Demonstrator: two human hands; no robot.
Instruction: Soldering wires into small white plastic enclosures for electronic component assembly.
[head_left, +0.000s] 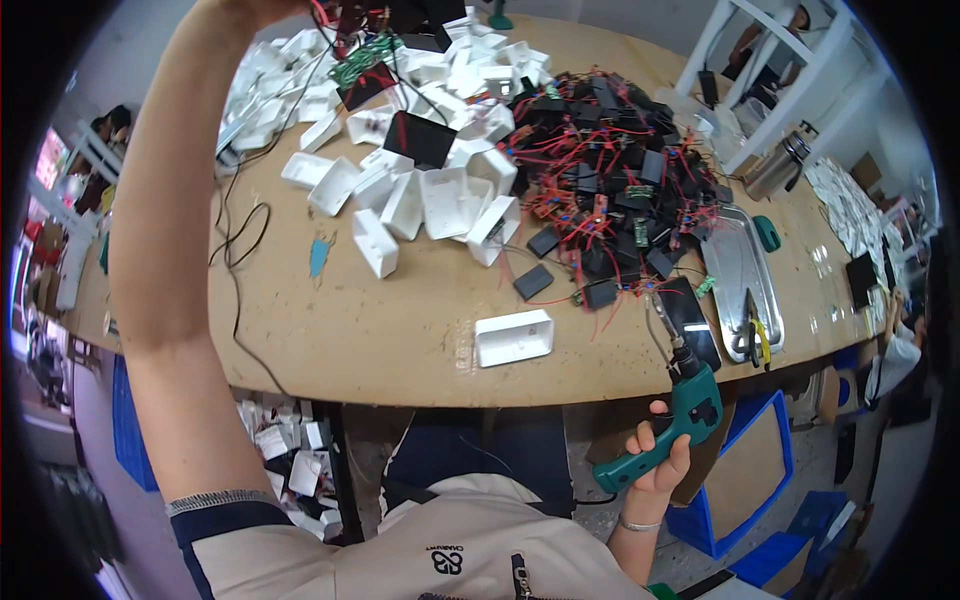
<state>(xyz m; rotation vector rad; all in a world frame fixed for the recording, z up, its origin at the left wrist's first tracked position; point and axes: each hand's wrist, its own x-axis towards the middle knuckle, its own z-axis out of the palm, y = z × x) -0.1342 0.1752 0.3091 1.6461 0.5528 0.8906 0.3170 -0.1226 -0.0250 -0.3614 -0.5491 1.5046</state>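
My left arm reaches up past the white boxes, and my left hand (262,10) is partly cut off by the top edge. From it hangs a clump of black modules with red wires (420,138), large and close in view; its fingers are mostly hidden. My right hand (660,455) is wrapped round the handle of a green soldering gun (695,405) at the table's front edge. The gun's metal tip points up and left, near a dark flat panel (690,322). One open white plastic box (514,338) lies alone near the front edge.
White plastic boxes (400,205) are piled at the back left. A heap of black modules with red wires (620,170) covers the middle right. A metal tray (740,250), yellow-handled pliers (762,340) and a steel flask (780,165) stand to the right. A black cable (236,300) runs along the left.
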